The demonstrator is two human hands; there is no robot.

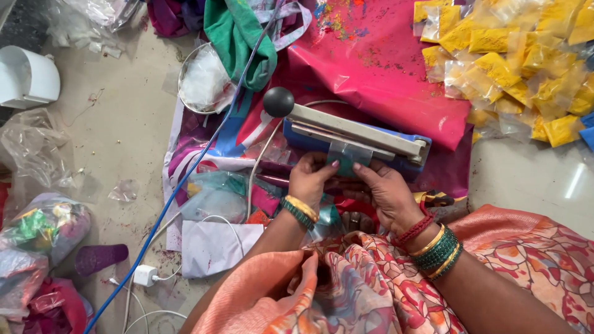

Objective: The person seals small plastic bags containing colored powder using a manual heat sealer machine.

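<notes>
Meanwhile, left hand (pixel 311 178) and right hand (pixel 385 193) are pinching a crinkly clear pouch (pixel 348 154) under the heat sealer (pixel 352 133) — glossy pink sheet (pixel 383 68) lying beyond them, on pale floor (pixel 124 124).

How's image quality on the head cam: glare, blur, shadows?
Head view: even, soft daylight, no hard shadows; a bright glare streak on the floor tile at right; clear plastic pouches of yellow powder sparkle with small highlights; left hand and right hand at the heat sealer are sharp; slight wide-angle stretch towards the edges.
</notes>
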